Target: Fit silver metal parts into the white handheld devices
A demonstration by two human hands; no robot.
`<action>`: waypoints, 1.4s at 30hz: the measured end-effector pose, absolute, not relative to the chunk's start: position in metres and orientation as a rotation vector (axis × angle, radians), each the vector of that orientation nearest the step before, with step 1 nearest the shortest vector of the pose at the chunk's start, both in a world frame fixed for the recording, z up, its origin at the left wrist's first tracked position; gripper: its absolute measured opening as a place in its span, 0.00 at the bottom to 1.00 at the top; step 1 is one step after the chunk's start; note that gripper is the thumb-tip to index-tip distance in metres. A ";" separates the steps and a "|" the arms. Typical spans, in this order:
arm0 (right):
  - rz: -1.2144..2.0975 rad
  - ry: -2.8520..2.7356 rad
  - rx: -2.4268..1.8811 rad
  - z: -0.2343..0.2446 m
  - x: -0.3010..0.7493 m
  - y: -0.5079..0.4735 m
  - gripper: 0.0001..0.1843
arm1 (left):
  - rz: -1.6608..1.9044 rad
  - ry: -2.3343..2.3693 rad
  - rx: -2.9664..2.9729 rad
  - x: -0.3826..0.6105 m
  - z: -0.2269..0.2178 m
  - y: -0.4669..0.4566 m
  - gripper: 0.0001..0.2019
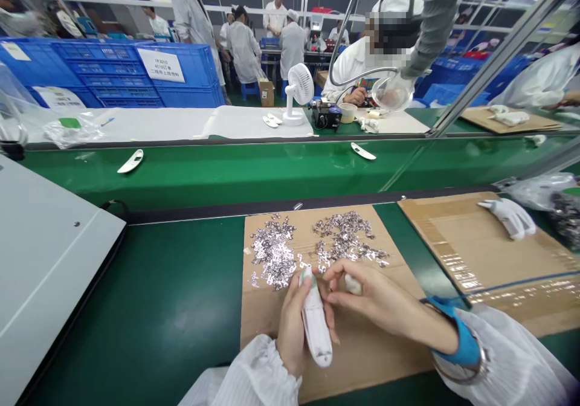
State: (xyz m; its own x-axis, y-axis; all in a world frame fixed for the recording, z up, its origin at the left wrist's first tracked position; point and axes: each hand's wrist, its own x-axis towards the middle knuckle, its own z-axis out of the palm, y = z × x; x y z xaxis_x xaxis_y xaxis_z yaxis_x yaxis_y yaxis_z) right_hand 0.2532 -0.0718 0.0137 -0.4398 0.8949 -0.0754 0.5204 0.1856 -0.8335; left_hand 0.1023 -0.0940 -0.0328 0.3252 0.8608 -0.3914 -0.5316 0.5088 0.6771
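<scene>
A white plastic housing (316,324) sits in the left hand (292,333). It is long, narrow and smooth, with rounded ends, a small green mark at the far tip and a few small dark marks near the near end. Its long axis runs away from the person, tilted slightly, with the far tip leaning left and up towards the metal and the near end pointing down towards the body.

The left fingers (294,291) lie together, wrapped round the housing from beneath, and the thumb side is partly hidden by it. The right hand (376,291) is just beside the housing's far half, its fingertips (338,271) curled and close together, clamped on one small white piece (352,284).

Both hands are over a cardboard sheet (357,357), with the housing above its near half. Two loose piles of shiny metal bits lie on the sheet, just beyond the hands: one to the left (273,254) and one to the right (345,240). The bits are too many and too small to count.

To the right of the sheet lies a second cardboard sheet (471,261), bearing one white part (508,217). Beyond the sheet, two white parts (130,161) (363,151) rest on a green belt (235,176).
</scene>
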 end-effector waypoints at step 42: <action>0.804 -2.352 -1.197 -0.001 0.244 -0.088 0.10 | 0.873 1.038 0.377 0.103 -0.032 -0.099 0.20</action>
